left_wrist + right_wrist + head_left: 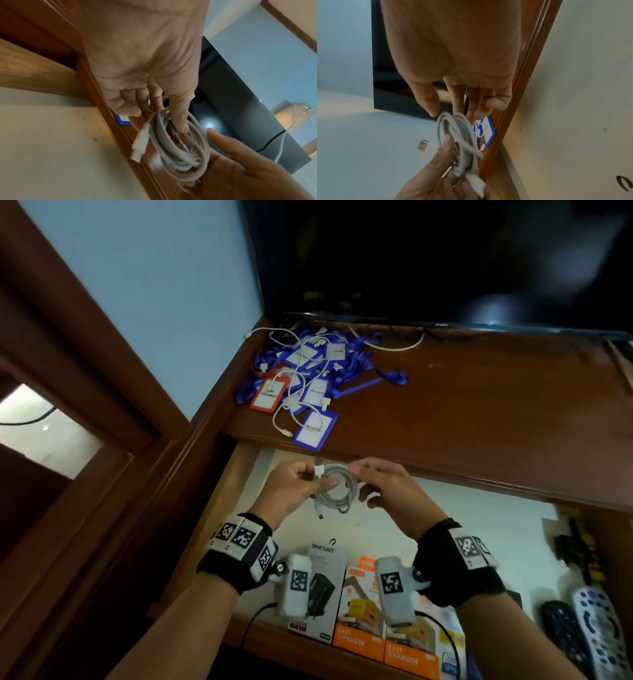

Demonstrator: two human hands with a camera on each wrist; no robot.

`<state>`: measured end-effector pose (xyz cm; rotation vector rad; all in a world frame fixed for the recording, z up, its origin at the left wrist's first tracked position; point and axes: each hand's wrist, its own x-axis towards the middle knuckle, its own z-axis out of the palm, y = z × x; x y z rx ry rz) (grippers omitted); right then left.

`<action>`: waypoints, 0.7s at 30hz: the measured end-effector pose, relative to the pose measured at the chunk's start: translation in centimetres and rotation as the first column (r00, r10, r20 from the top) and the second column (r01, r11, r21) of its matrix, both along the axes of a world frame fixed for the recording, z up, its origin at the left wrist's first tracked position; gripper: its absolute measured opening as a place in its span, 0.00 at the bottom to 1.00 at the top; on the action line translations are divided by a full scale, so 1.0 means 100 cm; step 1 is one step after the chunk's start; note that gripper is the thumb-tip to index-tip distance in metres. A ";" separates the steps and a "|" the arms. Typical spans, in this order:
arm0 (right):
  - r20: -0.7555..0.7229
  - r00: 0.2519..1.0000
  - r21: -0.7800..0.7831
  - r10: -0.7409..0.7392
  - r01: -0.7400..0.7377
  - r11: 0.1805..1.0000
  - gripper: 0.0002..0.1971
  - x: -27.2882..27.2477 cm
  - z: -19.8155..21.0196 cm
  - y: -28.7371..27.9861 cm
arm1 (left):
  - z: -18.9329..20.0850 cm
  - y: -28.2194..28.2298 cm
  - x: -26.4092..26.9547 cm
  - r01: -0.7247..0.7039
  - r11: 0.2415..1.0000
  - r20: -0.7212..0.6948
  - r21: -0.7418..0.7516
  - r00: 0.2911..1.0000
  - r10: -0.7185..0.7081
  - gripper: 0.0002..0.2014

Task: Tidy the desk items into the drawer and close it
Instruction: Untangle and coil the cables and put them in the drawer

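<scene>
I hold a coiled white USB cable (337, 491) in both hands above the open drawer (479, 525). My left hand (322, 479) pinches the coil's left side near the USB plug (426, 147). My right hand (363, 487) grips the right side with curled fingers. In the left wrist view my left hand (159, 119) has its thumb on the cable (180, 146). In the right wrist view my right hand (448, 112) pinches the cable (458, 135) at its top. A tangle of blue lanyards, badge holders and white cables (308, 378) lies on the desk top (479, 405).
Charger boxes (322, 587) and orange boxes (363, 628) stand at the drawer's front. Two remotes (596, 631) lie at its right. A dark screen (445, 261) stands at the back of the desk. A blue badge holder (315, 428) hangs over the desk edge.
</scene>
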<state>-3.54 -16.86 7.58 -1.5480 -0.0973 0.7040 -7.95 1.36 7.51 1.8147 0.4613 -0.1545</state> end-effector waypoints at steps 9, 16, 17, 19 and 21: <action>0.026 0.989 -0.198 -0.148 0.150 0.969 0.04 0.041 -0.012 0.072 | -0.059 0.116 -0.013 0.624 0.605 -0.511 0.495 0.772 -0.377 0.16; 0.115 0.970 -0.283 -0.214 0.238 0.929 0.23 0.081 -0.024 0.127 | -0.097 0.149 -0.021 0.891 0.232 -0.747 0.391 0.455 -0.485 0.14; 0.111 0.974 -0.300 -0.197 0.222 0.928 0.23 0.084 -0.024 0.134 | -0.102 0.150 -0.023 0.903 0.178 -0.755 0.391 0.425 -0.499 0.14; 0.105 0.975 -0.332 -0.198 0.222 0.917 0.19 0.089 -0.024 0.146 | -0.108 0.151 -0.026 0.913 0.077 -0.762 0.402 0.380 -0.524 0.11; 0.115 0.971 -0.336 -0.212 0.238 0.911 0.10 0.094 -0.024 0.157 | -0.113 0.153 -0.028 0.912 0.013 -0.763 0.410 0.351 -0.542 0.08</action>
